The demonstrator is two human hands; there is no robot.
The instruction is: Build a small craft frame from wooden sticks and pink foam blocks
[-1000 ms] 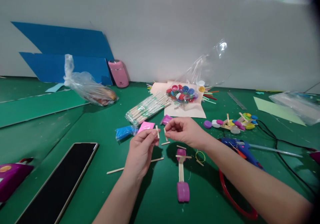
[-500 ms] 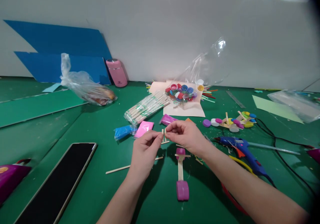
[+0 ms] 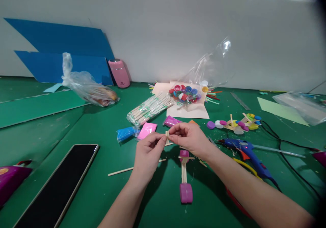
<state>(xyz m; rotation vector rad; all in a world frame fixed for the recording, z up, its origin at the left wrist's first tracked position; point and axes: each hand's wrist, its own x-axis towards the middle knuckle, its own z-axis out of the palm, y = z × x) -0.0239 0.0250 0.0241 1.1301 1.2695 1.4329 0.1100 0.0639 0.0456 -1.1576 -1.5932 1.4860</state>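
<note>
Short wooden sticks (image 3: 167,133) stand upright side by side between my two hands. My left hand (image 3: 149,151) pinches one from the left, thumb against fingertips. From the other side my right hand (image 3: 189,138) pinches the second. A cross stick (image 3: 169,144) shows just beneath them; whether it is joined to them I cannot tell. Below my right hand lies a small model of sticks with purple end pieces (image 3: 186,193). A longer wooden stick (image 3: 121,172) lies on the green table, partly hidden behind my left hand.
A blue glue gun (image 3: 241,145) and pliers with yellow-and-red handles (image 3: 246,167) lie by my right forearm. Behind are bagged sticks (image 3: 150,109), bottle caps (image 3: 185,93), clay packets (image 3: 147,131) and a cap-and-stick model (image 3: 238,123). A phone (image 3: 58,183) lies at left.
The gap between the two upright sticks has closed; they now sit against each other. Both hands keep nearly the same place and grip.
</note>
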